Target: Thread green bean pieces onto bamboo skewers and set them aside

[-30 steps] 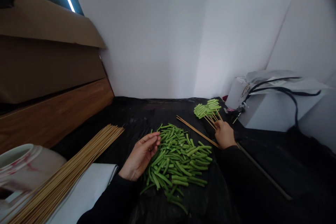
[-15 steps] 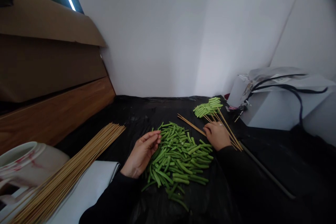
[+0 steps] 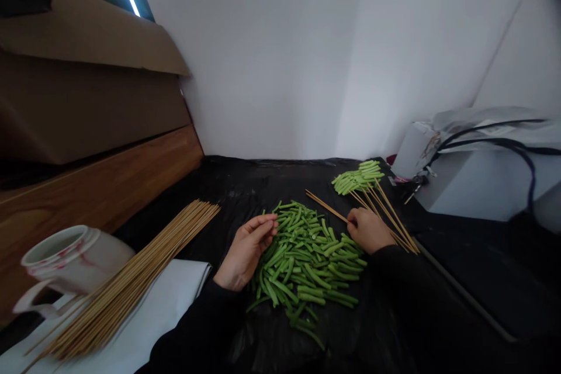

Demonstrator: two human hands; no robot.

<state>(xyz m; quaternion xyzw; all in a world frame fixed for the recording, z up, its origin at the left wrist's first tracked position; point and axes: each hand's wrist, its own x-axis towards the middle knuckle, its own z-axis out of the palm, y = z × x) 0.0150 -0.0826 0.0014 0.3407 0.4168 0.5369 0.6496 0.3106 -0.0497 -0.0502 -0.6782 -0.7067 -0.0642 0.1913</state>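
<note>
**Black plastic-covered tabletop (image 3: pixel 236 184), everything set within reach**

Cut green bean pieces (image 3: pixel 302 263) lie heaped between the hands, where either can get at them. The left hand (image 3: pixel 245 252) rests at the heap's edge, its fingers (image 3: pixel 265 225) loosely curled; whether they pinch a piece, I cannot tell. The right hand (image 3: pixel 368 231) grips a thin bamboo skewer (image 3: pixel 326 206). Beyond sits a smaller bunch of skewered beans (image 3: pixel 357 178); a long bundle of loose bamboo skewers (image 3: pixel 166 242) lies left, beside a white mug (image 3: pixel 65 257).

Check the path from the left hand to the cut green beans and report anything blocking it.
Nothing visible blocks it: the left hand sits right at the edge of the cut green beans, with its fingertips beside the pile.
</note>
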